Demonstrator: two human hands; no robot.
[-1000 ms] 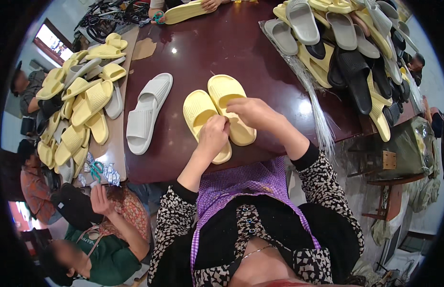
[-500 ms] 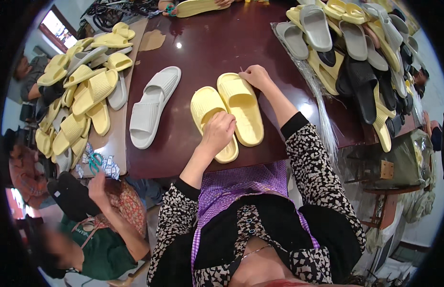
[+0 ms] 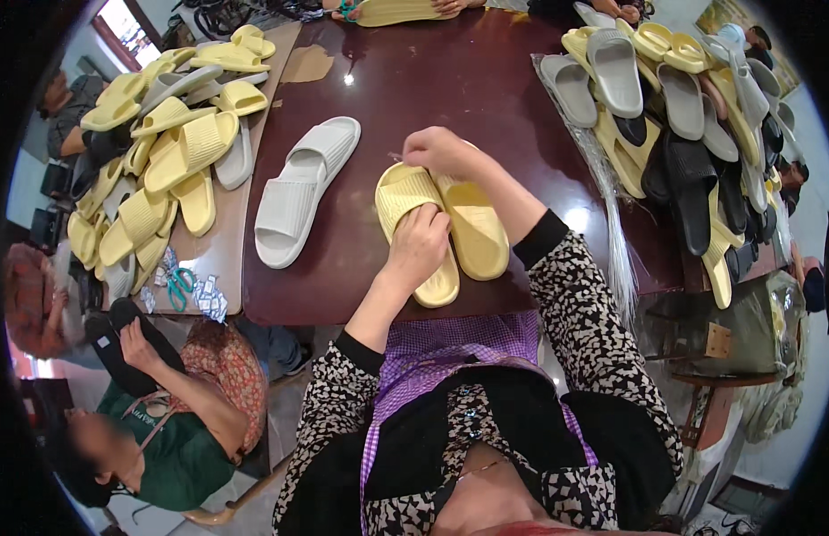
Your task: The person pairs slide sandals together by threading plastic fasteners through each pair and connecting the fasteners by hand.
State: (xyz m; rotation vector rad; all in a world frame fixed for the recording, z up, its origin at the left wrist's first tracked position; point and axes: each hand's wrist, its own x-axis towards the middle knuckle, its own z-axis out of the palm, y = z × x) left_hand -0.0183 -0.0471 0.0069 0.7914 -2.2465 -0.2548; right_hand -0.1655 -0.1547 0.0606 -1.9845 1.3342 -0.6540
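Note:
Two yellow slide sandals lie side by side in front of me on the dark red table, toes pointing away. My left hand (image 3: 420,239) is on the left yellow slide (image 3: 403,190), its bent fingers tucked into the opening under the ribbed strap. Above that slide's toe, my right hand (image 3: 439,150) is closed in a pinch; a thin, small bit shows at its fingertips, too small to name. My right forearm passes over the right yellow slide (image 3: 482,239) and hides part of its strap. A pale grey slide (image 3: 286,214) lies apart to the left.
Heaps of yellow and grey slides (image 3: 189,147) cover the left side table, with teal-handled scissors (image 3: 180,288) near its front edge. At right, more slides (image 3: 681,80) and black ones (image 3: 690,183) are piled by plastic wrap. A person at lower left holds a black slide (image 3: 133,344).
My right hand has moved left, from the right yellow slide's toe to the left one's. My left hand remains at the left slide's strap. The seated person has brought a hand onto the black slide.

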